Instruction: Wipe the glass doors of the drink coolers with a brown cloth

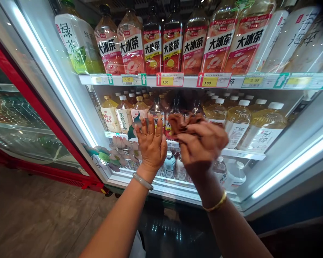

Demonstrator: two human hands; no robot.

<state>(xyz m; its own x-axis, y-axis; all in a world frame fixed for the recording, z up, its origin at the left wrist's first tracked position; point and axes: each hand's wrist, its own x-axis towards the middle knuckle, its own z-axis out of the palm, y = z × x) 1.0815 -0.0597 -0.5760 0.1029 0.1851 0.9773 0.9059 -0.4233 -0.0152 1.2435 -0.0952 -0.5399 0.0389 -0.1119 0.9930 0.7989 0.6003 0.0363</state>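
Both my hands are raised in front of the middle shelf (247, 154) of an open drinks fridge. My left hand (151, 143) shows its back to me, with the fingers stretched upward and slightly apart and nothing in them. It is close to a dark tea bottle (156, 111) and a pale bottle (139, 110). A pale bangle (142, 181) sits on that wrist. My right hand (201, 145) is smeared by motion; its fingers bend leftward in front of the dark bottles (177, 107), and I cannot make out any grip. A gold bangle (217, 205) circles its wrist.
The top shelf (261, 81) carries tall iced-tea bottles (193, 46), a green tea bottle (76, 41) and yellow price tags. Yellow tea bottles (263, 129) fill the middle shelf's right side. Water bottles (169, 164) stand lower down. A red-framed fridge door (29, 93) is at left, above a tiled floor.
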